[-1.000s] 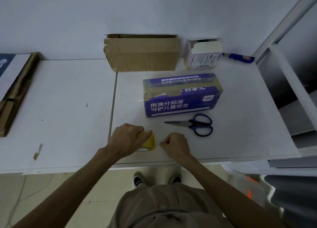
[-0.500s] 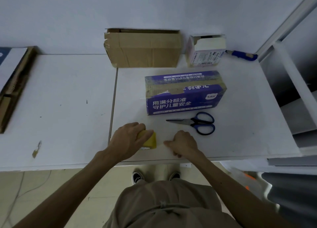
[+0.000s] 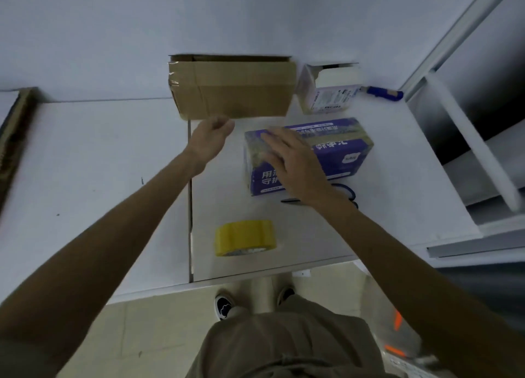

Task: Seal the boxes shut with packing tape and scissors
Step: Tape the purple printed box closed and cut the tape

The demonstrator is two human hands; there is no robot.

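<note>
Right hand (image 3: 295, 164): fingers (image 3: 272, 141) straight and slightly spread, laid flat on the top left part of the purple printed carton (image 3: 341, 156), palm over its front face. A strip of tan tape runs along the carton's top. Left hand (image 3: 211, 139): fingers (image 3: 227, 124) loosely curled toward the thumb, nothing seen between them, though the hand is blurred. It is raised just in front of the lower edge of the brown cardboard box (image 3: 233, 87), at 9 o'clock from the purple carton and apart from it. The brown box stands against the wall at 11 o'clock from the carton, with tape over its left end. The roll of yellow packing tape (image 3: 244, 237) lies on the white table (image 3: 85, 164) at 7 o'clock from the carton, near the front edge, with neither hand on it. The scissors (image 3: 289, 200) lie at 6 o'clock, just in front of the carton and largely hidden under the right wrist — only the blade tip and part of a handle loop show. A small white box (image 3: 329, 93) with an open top stands at 12 o'clock, a blue-handled utility knife (image 3: 383, 92) beside it at 1 o'clock.
</note>
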